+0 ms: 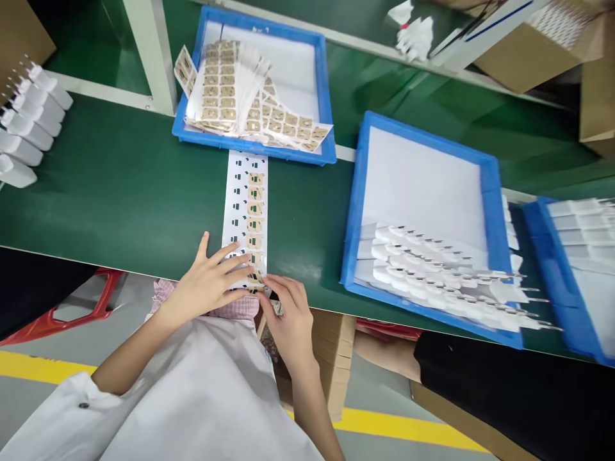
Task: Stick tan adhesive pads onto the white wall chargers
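A long white sheet of tan stickers (255, 209) lies on the green table at the front edge, its left column showing mostly bare backing with small dark cut-outs. My left hand (206, 282) rests flat across the sheet's near end, fingers spread, holding nothing. At the near right corner of the sheet is my right hand (292, 320), thumb and forefinger closed in a pinch at the edge of a sticker. The fingertips partly hide what is between them.
Behind the sheet, a blue tray (331, 137) holds piled sticker sheets (220, 89). Another blue tray (352, 205) at right contains rows of white plastic parts with metal pins (413, 272). More white parts (29, 128) stand at far left. A co-worker's arm (391, 355) is at right.
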`<state>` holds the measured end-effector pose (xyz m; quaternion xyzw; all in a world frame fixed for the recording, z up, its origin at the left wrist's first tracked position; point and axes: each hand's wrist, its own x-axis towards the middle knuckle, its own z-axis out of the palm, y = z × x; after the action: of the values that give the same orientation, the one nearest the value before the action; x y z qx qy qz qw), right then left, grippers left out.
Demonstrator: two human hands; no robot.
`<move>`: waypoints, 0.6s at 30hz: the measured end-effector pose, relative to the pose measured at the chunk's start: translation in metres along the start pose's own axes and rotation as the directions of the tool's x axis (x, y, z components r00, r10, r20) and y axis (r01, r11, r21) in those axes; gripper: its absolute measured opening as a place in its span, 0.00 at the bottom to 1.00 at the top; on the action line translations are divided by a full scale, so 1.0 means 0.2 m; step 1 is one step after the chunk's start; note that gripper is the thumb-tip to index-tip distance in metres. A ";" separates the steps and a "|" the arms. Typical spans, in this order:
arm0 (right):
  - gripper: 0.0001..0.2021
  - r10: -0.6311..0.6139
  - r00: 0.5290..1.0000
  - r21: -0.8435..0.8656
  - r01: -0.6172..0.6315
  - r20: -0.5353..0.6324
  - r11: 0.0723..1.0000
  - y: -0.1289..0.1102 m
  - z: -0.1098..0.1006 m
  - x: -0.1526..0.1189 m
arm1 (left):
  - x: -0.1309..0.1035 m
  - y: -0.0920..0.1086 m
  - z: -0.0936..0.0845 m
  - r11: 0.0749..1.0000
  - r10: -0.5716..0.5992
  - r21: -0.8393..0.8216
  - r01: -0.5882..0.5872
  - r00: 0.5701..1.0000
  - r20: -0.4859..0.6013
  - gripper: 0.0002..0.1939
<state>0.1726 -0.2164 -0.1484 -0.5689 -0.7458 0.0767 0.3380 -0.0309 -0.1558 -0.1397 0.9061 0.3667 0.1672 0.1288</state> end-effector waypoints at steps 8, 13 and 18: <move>0.06 -0.138 0.990 -0.108 0.141 0.034 0.984 0.02 -0.05 0.02 | 0.00 0.00 0.01 1.000 -0.008 0.005 0.008 1.000 -0.017 0.19; 0.06 -0.231 0.962 -0.208 0.259 0.148 0.943 0.01 -0.11 0.08 | 0.00 0.01 -0.01 0.999 -0.042 -0.031 0.042 0.999 0.014 0.19; 0.09 -0.342 0.899 -0.307 0.419 0.274 0.855 -0.01 -0.17 0.11 | 0.01 0.01 -0.03 0.996 -0.055 -0.069 0.060 0.996 0.069 0.21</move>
<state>0.1895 -0.2058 -0.1119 -0.4499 -0.8765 -0.0694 0.1567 -0.0305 -0.1542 -0.1335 0.8951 0.3818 0.1461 0.1780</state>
